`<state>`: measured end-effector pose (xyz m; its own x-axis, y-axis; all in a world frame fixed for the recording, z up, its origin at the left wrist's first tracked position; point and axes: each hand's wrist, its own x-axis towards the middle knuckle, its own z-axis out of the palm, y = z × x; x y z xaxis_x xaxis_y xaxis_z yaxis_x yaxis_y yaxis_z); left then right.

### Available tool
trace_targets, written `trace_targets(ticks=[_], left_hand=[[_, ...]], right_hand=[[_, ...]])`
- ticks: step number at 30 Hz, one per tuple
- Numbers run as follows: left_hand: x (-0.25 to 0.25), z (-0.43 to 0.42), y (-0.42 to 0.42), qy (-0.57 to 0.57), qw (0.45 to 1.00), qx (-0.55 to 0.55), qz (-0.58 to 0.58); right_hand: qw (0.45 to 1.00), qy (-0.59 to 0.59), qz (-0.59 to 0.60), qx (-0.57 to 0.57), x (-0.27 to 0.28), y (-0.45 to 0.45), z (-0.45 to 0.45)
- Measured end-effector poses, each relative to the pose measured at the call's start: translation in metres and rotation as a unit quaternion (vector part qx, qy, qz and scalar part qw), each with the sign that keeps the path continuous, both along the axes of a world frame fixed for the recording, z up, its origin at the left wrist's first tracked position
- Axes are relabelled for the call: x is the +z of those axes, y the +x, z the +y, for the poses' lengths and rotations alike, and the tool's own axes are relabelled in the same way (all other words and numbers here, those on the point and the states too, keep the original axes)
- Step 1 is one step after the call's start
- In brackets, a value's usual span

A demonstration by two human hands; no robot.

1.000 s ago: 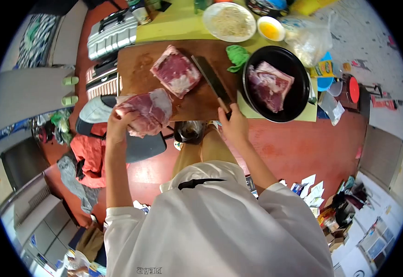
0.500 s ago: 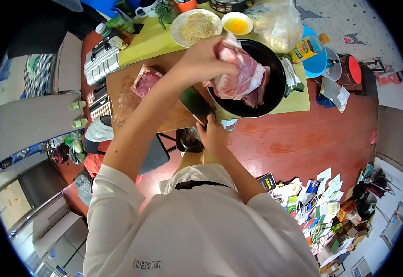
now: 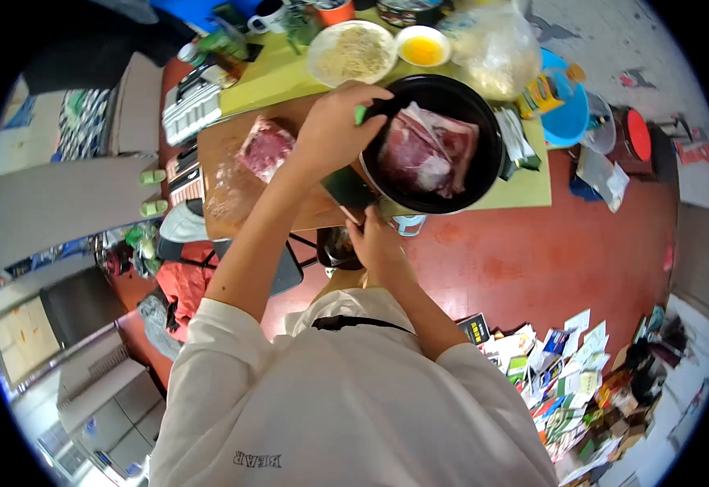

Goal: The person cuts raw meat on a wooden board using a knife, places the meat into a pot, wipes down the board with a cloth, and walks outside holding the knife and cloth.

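My left hand [image 3: 340, 130] is over the near-left rim of a black bowl [image 3: 492, 166], its fingers apart and the meat out of its hold. Pieces of raw meat [image 3: 427, 150] with pale fat lie inside the bowl. A small green thing [image 3: 360, 114] shows between thumb and fingers; I cannot make out what it is. My right hand [image 3: 379, 243] grips a cleaver [image 3: 349, 193], its dark, wide blade over the edge of the wooden cutting board [image 3: 224, 154]. Another piece of raw meat [image 3: 267, 150] rests on the board, left of my left forearm.
Behind the board stand a plate of pale shreds [image 3: 353, 53], a bowl of beaten egg [image 3: 423, 47] and a plastic bag [image 3: 492, 53]. An oil bottle [image 3: 539, 96] and a blue basin [image 3: 565, 122] are at the right. Papers [image 3: 549, 365] are heaped on the floor.
My left hand has let go of the meat, which now lies in the black bowl, and has drawn back left to the rim. My right hand still holds the cleaver.
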<state>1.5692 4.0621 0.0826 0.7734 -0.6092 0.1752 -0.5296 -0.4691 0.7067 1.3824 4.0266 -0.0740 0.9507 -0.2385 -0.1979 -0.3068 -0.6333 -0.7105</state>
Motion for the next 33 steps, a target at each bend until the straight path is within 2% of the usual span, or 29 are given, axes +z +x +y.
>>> trace_targets(ticks=[2, 4, 6, 8, 9, 11, 12, 14, 16, 18, 20, 22, 23, 26, 28, 30, 33], left_hand=[[-0.013, 0.05, -0.002, -0.106, 0.979, 0.115, 0.129], [-0.033, 0.106, -0.009, -0.221, 0.921, 0.273, 0.168], [-0.068, 0.166, -0.023, -0.197, 0.852, 0.443, 0.198], [-0.118, 0.214, -0.041, -0.192, 0.811, 0.514, 0.202], [-0.118, 0.218, -0.048, -0.196, 0.806, 0.521, 0.201], [-0.123, 0.222, -0.061, -0.277, 0.739, 0.511, 0.342], [-0.127, 0.222, -0.062, -0.282, 0.734, 0.516, 0.34], [-0.136, 0.218, -0.055, -0.308, 0.707, 0.499, 0.395], [-0.152, 0.218, -0.044, -0.344, 0.693, 0.485, 0.407], [-0.162, 0.217, -0.031, -0.323, 0.705, 0.471, 0.421], [-0.165, 0.216, -0.023, -0.35, 0.698, 0.454, 0.428], [-0.134, 0.199, -0.018, -0.312, 0.658, 0.533, 0.432], [-0.159, 0.206, -0.011, -0.323, 0.636, 0.549, 0.435], [-0.131, 0.195, -0.005, -0.351, 0.615, 0.538, 0.458], [-0.142, 0.193, 0.003, -0.363, 0.61, 0.535, 0.458], [-0.155, 0.188, 0.011, -0.374, 0.606, 0.529, 0.461], [-0.2, 0.188, 0.021, -0.374, 0.645, 0.537, 0.395]], right_hand=[[0.996, 0.003, 0.083, 0.014, 0.0, 0.0, -0.005], [0.995, 0.084, 0.046, -0.006, 0.021, 0.002, -0.012], [0.993, 0.107, 0.044, -0.017, 0.021, 0.002, -0.011], [0.992, 0.118, -0.02, -0.031, 0.015, 0.004, -0.011], [0.99, 0.136, 0.011, -0.041, 0.022, 0.007, -0.011], [0.986, 0.157, 0.048, -0.03, 0.021, 0.015, -0.012], [0.98, 0.179, 0.085, -0.028, 0.022, 0.02, -0.011], [0.985, 0.161, 0.066, -0.012, 0.026, 0.029, -0.008], [0.99, 0.136, 0.019, 0.014, 0.021, 0.036, -0.006], [0.989, 0.146, 0.019, 0.024, 0.025, 0.042, -0.005], [0.987, 0.157, 0.017, 0.032, 0.023, 0.048, -0.004], [0.976, 0.2, 0.073, 0.04, 0.014, 0.049, -0.007], [0.977, 0.197, 0.073, 0.043, 0.009, 0.048, -0.01], [0.973, 0.205, 0.101, 0.044, 0.008, 0.051, -0.01], [0.954, 0.275, 0.113, 0.021, 0.014, 0.051, -0.008], [0.964, 0.245, 0.103, 0.03, 0.008, 0.051, -0.009], [0.974, 0.204, 0.09, 0.045, 0.015, 0.053, -0.008]])
